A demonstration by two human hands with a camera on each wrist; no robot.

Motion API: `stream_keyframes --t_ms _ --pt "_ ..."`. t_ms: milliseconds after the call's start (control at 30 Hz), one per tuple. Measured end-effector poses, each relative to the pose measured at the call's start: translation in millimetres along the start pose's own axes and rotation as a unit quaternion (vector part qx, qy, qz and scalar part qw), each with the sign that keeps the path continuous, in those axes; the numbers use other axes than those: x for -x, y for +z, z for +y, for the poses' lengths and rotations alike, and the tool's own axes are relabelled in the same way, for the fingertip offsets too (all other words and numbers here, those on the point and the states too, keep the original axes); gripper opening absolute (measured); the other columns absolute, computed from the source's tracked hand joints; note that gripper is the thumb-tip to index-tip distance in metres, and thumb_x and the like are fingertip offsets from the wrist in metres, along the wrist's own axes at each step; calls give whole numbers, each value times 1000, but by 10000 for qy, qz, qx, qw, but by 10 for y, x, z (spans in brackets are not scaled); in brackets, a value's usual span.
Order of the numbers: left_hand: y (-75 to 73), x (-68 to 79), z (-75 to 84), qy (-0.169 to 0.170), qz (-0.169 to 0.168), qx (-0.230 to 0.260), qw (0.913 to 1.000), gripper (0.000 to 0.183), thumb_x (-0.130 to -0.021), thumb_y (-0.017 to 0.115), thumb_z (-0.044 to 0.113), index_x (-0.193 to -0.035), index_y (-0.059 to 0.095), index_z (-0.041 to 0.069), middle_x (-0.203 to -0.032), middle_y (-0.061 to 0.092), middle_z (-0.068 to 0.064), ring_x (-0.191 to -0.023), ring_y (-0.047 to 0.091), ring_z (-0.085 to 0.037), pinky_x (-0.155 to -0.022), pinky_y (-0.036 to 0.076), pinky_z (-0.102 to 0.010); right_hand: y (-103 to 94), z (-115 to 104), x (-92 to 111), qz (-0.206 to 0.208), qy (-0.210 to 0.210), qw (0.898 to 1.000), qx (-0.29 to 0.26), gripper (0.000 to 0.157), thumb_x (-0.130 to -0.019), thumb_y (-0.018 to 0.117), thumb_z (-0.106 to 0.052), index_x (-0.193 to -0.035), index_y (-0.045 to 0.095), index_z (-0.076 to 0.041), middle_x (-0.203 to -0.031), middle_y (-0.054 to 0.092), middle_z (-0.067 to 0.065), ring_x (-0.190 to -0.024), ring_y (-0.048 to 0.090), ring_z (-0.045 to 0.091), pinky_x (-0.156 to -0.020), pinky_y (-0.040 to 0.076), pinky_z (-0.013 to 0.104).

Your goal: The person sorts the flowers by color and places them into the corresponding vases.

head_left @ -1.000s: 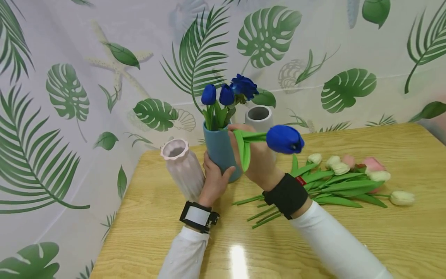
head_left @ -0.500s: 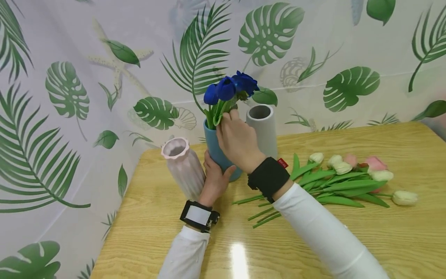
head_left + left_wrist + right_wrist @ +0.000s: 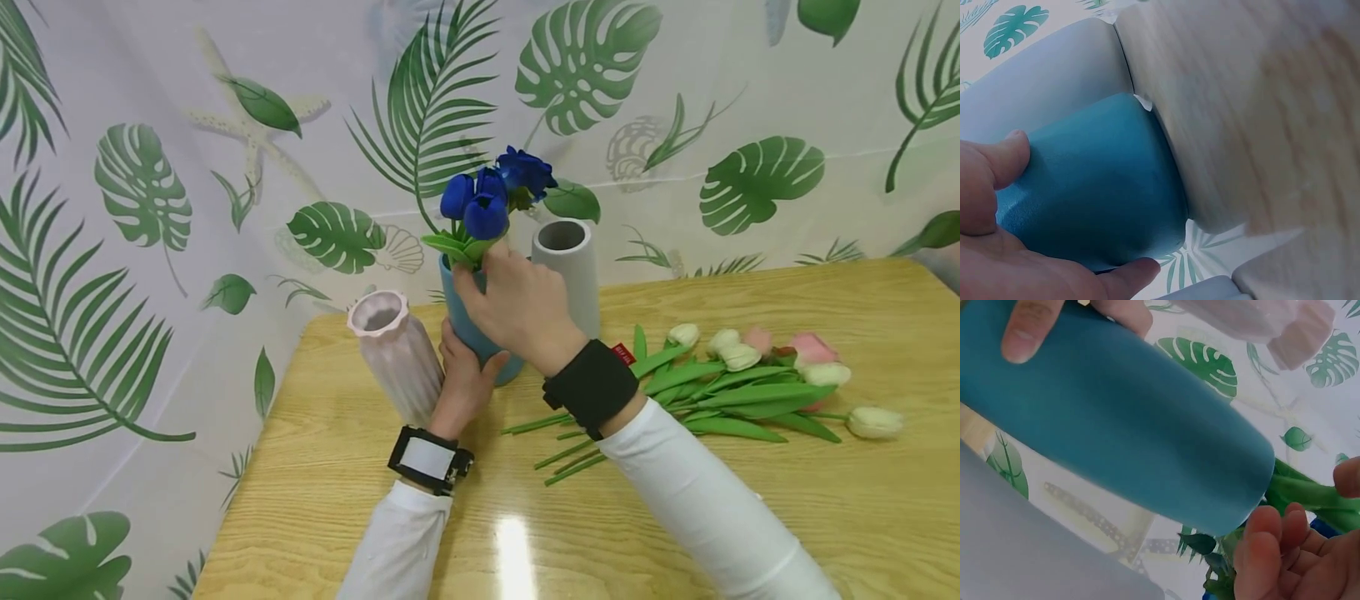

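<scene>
In the head view, a blue vase (image 3: 472,321) holds several blue flowers, among them a blue tulip (image 3: 486,215) at the front and a blue rose (image 3: 527,172) at the back. My left hand (image 3: 463,379) grips the vase low down; the left wrist view shows thumb and fingers around its lower part (image 3: 1104,181). My right hand (image 3: 525,308) is at the vase's mouth, just under the tulip. In the right wrist view, its thumb and loosely curled fingers (image 3: 1260,547) stand apart beside green leaves (image 3: 1297,490) at the rim.
A pink fluted vase (image 3: 397,358) stands left of the blue one, a grey vase (image 3: 577,275) right behind it. White and pink tulips (image 3: 720,392) lie on the wooden table (image 3: 675,533) at right, their stems pointing left. A leaf-print cloth (image 3: 637,67) hangs behind.
My right hand has carried the blue tulip from in front of the vase into its mouth, stem down, and its fingers have loosened. My left hand has stayed on the vase.
</scene>
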State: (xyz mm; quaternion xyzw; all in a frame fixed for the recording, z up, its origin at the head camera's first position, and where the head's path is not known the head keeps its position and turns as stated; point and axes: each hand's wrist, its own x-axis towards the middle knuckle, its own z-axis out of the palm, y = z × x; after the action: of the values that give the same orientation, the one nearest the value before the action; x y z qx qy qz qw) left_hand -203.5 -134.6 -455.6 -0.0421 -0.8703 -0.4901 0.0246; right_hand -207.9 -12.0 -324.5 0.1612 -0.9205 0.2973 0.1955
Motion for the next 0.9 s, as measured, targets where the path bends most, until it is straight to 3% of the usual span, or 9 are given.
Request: stream_keyframes --t_ms 100,233,400,500,633,733,833,900 --pt "3 -6 -7 33 52 -29 10000 98 -100 60 32 -152 -14 -6 -152 1 -39 -143 16 -51 -114 23 -58 7 -5 44 -178 -4 9998 -92 32 -104 43 -40 -96 56 -11 -59 47 3 -48 51 23 -42 35 36" --pt "8 -28 -13 -50 117 -58 9999 94 -100 60 24 -152 -12 -6 -151 4 -38 -142 17 -50 -114 23 -58 60 69 173 -355 -20 9994 53 37 -104 45 -33 -74 50 -12 -55 43 3 -46 48 22 -42 33 33" --pt "1 -25 14 -155 66 -44 9998 93 -101 59 23 -153 -14 -3 -152 6 -36 -142 19 -49 -114 25 -58 145 345 473 -693 -341 9967 244 34 -99 56 -18 -67 46 -13 -53 37 1 -43 41 18 -43 28 29" --pt "4 -7 32 -258 76 73 9996 96 -100 61 27 -154 -13 0 -153 9 -35 -143 21 -48 -113 26 -57 158 570 643 -1287 -387 9908 129 28 -97 59 -13 -70 52 -12 -54 41 0 -45 40 15 -46 29 28" --pt "13 14 54 -435 -17 84 9990 97 -99 62 28 -155 -12 1 -154 9 -34 -144 21 -47 -114 27 -56 70 841 806 -2251 -169 9742 -38 13 -97 60 -11 -93 67 -1 -62 53 1 -49 44 13 -48 32 28" --pt "9 32 67 -589 -139 2 9982 94 -99 60 26 -155 -11 -1 -155 7 -34 -145 20 -46 -115 27 -54 -36 996 884 -2948 13 9555 128 22 -96 62 -12 -112 67 3 -73 61 2 -50 45 13 -50 34 28" --pt "-22 54 78 -749 -208 -145 9969 92 -100 57 25 -153 -11 -7 -156 9 -37 -146 20 -45 -115 27 -52 -98 1110 932 -3475 82 9370 354 26 -93 65 -8 -117 67 0 -86 68 7 -55 47 13 -52 35 28" --pt "-58 75 90 -862 -191 -252 9958 92 -100 55 25 -152 -12 -10 -153 19 -41 -143 28 -45 -113 32 -51 -113 1156 947 -3698 133 9283 370 26 -91 65 -5 -117 69 -2 -97 70 11 -59 49 14 -56 38 29"
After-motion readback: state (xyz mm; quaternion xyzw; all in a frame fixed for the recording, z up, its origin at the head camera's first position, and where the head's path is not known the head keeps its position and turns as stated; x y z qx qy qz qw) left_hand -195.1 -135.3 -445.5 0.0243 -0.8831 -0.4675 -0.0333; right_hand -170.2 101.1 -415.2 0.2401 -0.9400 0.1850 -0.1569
